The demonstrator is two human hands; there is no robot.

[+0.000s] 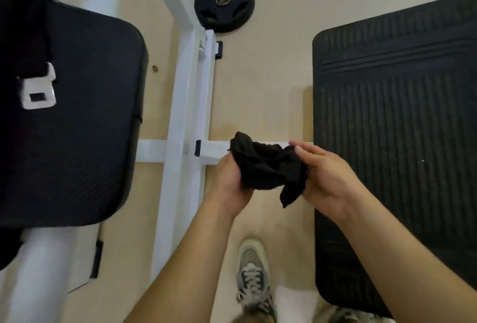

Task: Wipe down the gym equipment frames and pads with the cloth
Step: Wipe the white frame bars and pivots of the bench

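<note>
Above the white frame (185, 90) crossbar, you are holding the black cloth (268, 165) bunched in mid-air. Your left hand (232, 175) is gripping one end with curled fingers. Your right hand (327, 175) is clasping the other end, fingers only slightly bent. Black pad (72, 116) is sitting to the left.

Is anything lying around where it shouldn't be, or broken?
A black weight plate sits loose on the floor beside the white frame, not on any bar or rack in view. A strap buckle lies on the black pad. Nothing looks broken or spilled. The left hand and right hand just hold the bunched cloth.
</note>
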